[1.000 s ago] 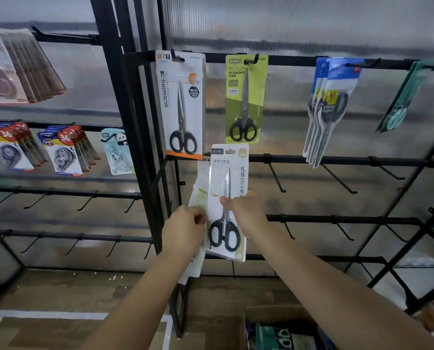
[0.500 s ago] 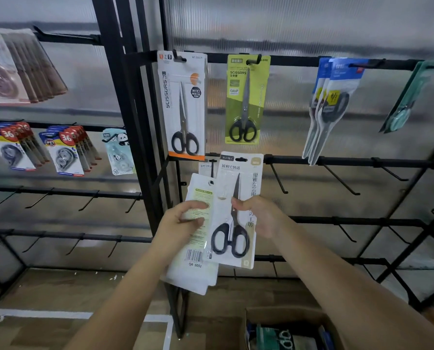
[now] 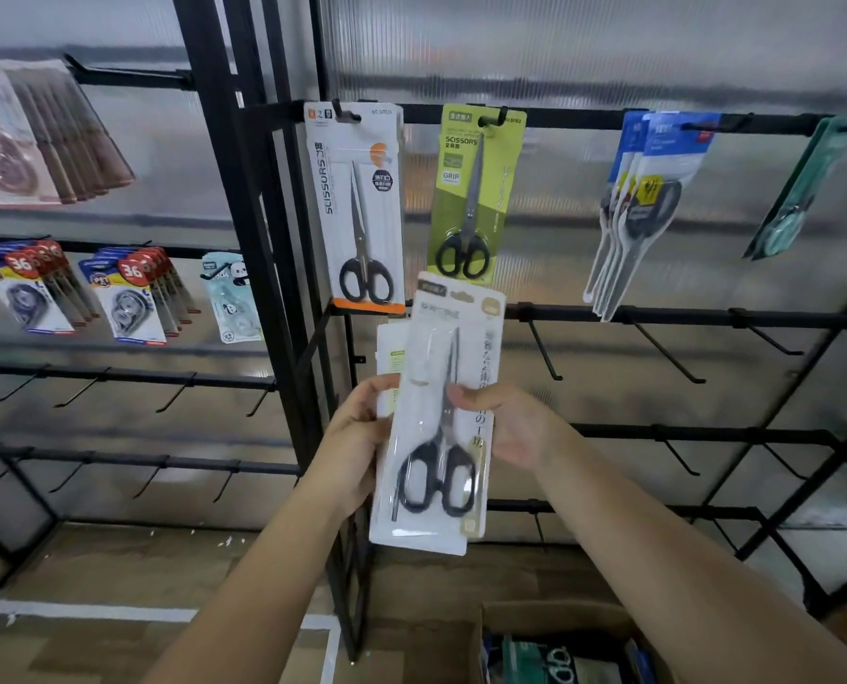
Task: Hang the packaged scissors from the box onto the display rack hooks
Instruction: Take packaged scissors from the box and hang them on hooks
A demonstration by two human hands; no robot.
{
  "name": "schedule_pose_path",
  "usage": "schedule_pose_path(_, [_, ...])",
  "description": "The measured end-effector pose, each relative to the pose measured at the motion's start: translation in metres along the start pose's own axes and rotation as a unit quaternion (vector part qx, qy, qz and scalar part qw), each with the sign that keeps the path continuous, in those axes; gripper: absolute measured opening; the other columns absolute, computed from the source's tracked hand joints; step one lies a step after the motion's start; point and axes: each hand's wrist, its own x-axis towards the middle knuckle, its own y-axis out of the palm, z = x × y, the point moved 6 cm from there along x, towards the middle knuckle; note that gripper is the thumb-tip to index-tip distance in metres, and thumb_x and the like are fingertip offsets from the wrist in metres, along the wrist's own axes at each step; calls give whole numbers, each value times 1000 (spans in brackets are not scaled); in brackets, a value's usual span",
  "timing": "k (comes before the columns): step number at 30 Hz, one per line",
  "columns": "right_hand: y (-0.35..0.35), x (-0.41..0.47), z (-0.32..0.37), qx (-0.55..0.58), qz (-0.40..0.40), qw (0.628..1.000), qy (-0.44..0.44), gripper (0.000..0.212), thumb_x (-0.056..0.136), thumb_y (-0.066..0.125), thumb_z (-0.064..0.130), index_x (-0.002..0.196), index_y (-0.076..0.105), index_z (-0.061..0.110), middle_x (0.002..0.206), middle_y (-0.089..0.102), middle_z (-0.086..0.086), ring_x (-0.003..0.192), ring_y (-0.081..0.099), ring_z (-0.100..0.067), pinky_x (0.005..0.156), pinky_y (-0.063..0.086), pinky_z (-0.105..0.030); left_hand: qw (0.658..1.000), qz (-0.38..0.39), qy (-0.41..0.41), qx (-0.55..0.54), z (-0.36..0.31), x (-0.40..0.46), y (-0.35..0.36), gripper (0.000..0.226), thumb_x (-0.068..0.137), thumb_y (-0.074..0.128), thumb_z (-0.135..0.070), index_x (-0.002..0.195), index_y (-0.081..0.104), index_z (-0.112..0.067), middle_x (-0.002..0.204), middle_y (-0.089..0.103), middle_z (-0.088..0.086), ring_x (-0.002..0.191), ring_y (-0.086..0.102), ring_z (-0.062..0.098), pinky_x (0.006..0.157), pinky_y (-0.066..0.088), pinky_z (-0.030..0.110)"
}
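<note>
Front pack: white card-and-plastic pack of black-handled scissors (image 3: 439,417), held upright in front of the black metal display rack (image 3: 244,288); its top edge overlaps the second crossbar, just under the two packs on the top row.
Back packs: a few more white packs with a green label (image 3: 387,367) peek out behind the front one on the left side. Can't tell how many.
Left hand: left hand (image 3: 357,446) is curled round the left edge of the stack, fingers wrapped to the front, thumb hidden behind.
Right hand: right hand (image 3: 505,427) pinches the front pack's right edge, thumb on the printed face about halfway up, other fingers behind the card.
Top row: white-and-orange scissors pack (image 3: 357,209) and lime-green scissors pack (image 3: 471,190) each hang on their own hook, side by side. Further right, a bunch of blue-topped scissors packs (image 3: 643,209) share one hook.
Bare hooks: black wire hooks (image 3: 545,353) on the second bar, right of the held pack, carry nothing.
Box: brown cardboard box (image 3: 535,629) on the floor at the bottom, more packaged scissors inside.
Left bay: red-and-blue correction tape packs (image 3: 130,293) hang in rows over there.
</note>
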Motion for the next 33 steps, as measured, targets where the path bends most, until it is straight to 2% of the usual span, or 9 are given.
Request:
schedule_pose_path(3, [-2, 4, -1, -26, -27, 999, 6, 61, 77, 64, 11, 133, 46, -6, 134, 49, -27, 119, 53, -37, 98, 45, -47, 998, -27, 37, 37, -1, 2, 0, 40, 83, 47, 18, 95, 65, -15, 99, 65, 12, 78, 68, 18, 60, 56, 31])
schedule_pose_path(6, [-6, 8, -4, 4, -46, 999, -4, 74, 68, 75, 13, 133, 46, -5, 137, 47, -28, 124, 48, -40, 106, 36, -54, 965, -143, 161, 151, -17, 0, -8, 38, 84, 57, 9, 82, 70, -27, 110, 55, 10, 98, 58, 17, 88, 49, 23])
schedule_pose_path(8, [-8, 12, -7, 12, -64, 998, -10, 67, 72, 69, 7, 133, 46, -7, 136, 46, -29, 126, 46, -43, 108, 32, -57, 934, -182, 219, 216, -25, -9, -7, 39, 85, 58, 8, 80, 66, -29, 97, 51, 2, 89, 53, 6, 77, 43, 5])
schedule_pose_path(12, [-12, 16, -9, -4, -85, 996, -16, 72, 60, 81, 9, 126, 55, -5, 129, 54, -29, 121, 51, -43, 106, 35, -58, 884, -214, 295, 294, -28, -21, -11, 28, 84, 62, 5, 89, 71, -21, 91, 50, -8, 79, 52, -1, 67, 42, 6])
schedule_pose_path(15, [-21, 17, -6, -31, -142, 989, -29, 61, 62, 73, 7, 121, 60, -1, 120, 63, -21, 114, 58, -38, 104, 39, -55, 875, -198, 318, 307, -28, -23, -11, 20, 83, 61, -2, 95, 71, -13, 92, 52, -8, 76, 53, -4, 63, 40, 5])
schedule_pose_path(20, [-27, 15, 1, -70, -182, 980, -44, 44, 65, 75, 5, 108, 67, 3, 110, 69, -16, 108, 63, -33, 104, 41, -51, 890, -185, 229, 349, -30, -18, -4, 20, 85, 67, -6, 99, 66, -20, 86, 62, -10, 78, 58, -3, 73, 46, 10])
schedule_pose_path(24, [-32, 14, 1, -68, -202, 976, -42, 37, 72, 72, 1, 108, 67, 3, 110, 69, -17, 107, 63, -36, 102, 42, -53, 908, -165, 134, 362, -32, -7, -3, 11, 83, 70, -12, 89, 61, -15, 82, 63, -6, 78, 58, 3, 66, 44, 12])
schedule_pose_path(28, [-31, 11, -1, -38, -157, 986, -31, 43, 77, 64, -6, 120, 61, 0, 118, 64, -19, 111, 59, -39, 97, 45, -53, 972, -66, 14, 227, -28, -2, -4, 8, 85, 64, 0, 80, 69, -4, 77, 65, 10, 69, 57, 20, 58, 48, 22])
schedule_pose_path(33, [-33, 7, -1, -36, -152, 987, -35, 49, 71, 67, -2, 119, 61, 2, 119, 64, -17, 111, 60, -35, 101, 43, -50, 977, -23, -38, 207, -28, -3, -3, 14, 87, 58, 4, 87, 69, -4, 80, 68, 8, 74, 63, 17, 69, 54, 25])
